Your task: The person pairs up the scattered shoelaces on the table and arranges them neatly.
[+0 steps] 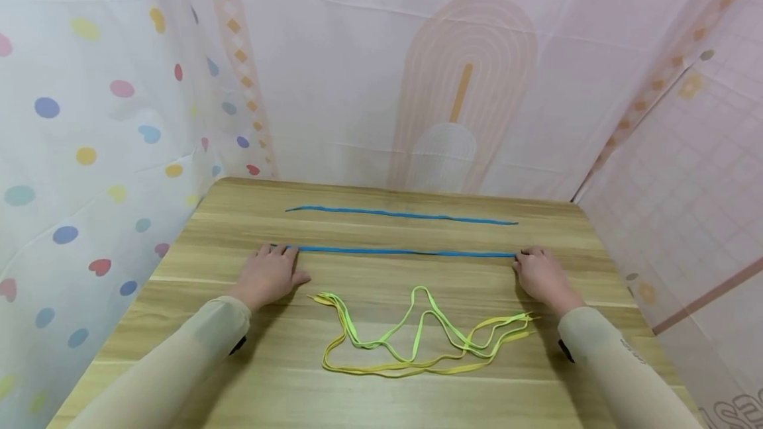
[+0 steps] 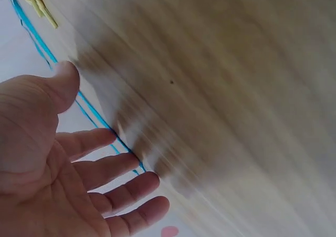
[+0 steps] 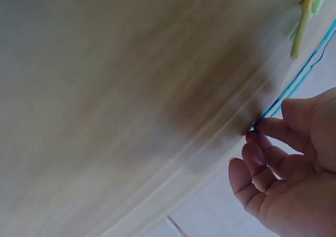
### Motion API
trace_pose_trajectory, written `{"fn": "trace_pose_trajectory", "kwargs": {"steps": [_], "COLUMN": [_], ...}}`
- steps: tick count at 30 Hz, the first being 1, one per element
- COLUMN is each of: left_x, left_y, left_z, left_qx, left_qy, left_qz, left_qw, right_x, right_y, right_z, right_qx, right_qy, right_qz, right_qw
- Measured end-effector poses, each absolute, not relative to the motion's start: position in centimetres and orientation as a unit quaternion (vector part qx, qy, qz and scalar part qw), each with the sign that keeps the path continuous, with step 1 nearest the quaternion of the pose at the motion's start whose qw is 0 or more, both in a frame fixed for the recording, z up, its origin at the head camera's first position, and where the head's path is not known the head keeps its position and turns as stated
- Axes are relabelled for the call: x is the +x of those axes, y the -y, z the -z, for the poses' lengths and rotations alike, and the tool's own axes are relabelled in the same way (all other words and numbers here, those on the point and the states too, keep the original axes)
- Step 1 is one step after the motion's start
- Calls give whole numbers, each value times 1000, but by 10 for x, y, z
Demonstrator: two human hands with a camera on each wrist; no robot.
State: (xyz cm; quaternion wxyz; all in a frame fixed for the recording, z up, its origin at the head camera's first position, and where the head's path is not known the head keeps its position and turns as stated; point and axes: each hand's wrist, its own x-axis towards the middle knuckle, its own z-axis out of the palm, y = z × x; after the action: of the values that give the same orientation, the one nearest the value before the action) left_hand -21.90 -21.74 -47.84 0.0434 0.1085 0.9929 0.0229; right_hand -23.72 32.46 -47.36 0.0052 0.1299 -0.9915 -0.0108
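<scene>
A blue shoelace (image 1: 369,251) lies straight across the middle of the table. At its left end, my left hand (image 1: 271,275) touches it with spread fingertips; in the left wrist view the thumb stands apart from the fingers (image 2: 107,168). My right hand (image 1: 541,277) is at the other end, its index fingertip touching the lace tip, as the right wrist view shows, with the other fingers (image 3: 254,161) slightly bent. A second blue shoelace (image 1: 405,215) lies farther back, roughly parallel. Nearer than both hands' lace lie loosely looped neon green laces (image 1: 417,323) and yellow laces (image 1: 381,369).
The wooden table (image 1: 453,402) ends at a back edge against a patterned curtain (image 1: 334,98). Dotted fabric (image 1: 119,124) hangs along the left, and a checked pink sheet (image 1: 697,204) along the right.
</scene>
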Motion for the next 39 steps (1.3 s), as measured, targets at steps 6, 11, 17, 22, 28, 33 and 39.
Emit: {"fn": "trace_pose_trajectory", "kwargs": {"steps": [6, 11, 17, 22, 28, 33, 39], "left_x": [-234, -255, -276, -289, -295, -300, -305], "left_y": [221, 224, 222, 217, 214, 214, 213], "left_z": [485, 491, 496, 494, 486, 488, 489], "left_qx": [101, 94, 68, 44, 22, 14, 6], "left_qy": [-992, -993, -993, -993, -989, -988, -989], "left_qz": [-49, -60, -71, -89, -115, -115, -105], "left_qw": [59, 50, 64, 67, 85, 99, 102], "right_x": [-247, -263, -285, -297, -303, -306, -308], "right_y": [-324, -321, -320, -319, -317, -315, -313], "right_z": [476, 474, 473, 470, 466, 464, 464], "right_qx": [116, 129, 109, 80, 55, 39, 25], "right_qy": [992, 990, 992, 992, 990, 989, 987], "right_qz": [-40, -45, -40, -49, -62, -68, -77], "right_qw": [-8, -15, -56, -85, -114, -125, -137]}}
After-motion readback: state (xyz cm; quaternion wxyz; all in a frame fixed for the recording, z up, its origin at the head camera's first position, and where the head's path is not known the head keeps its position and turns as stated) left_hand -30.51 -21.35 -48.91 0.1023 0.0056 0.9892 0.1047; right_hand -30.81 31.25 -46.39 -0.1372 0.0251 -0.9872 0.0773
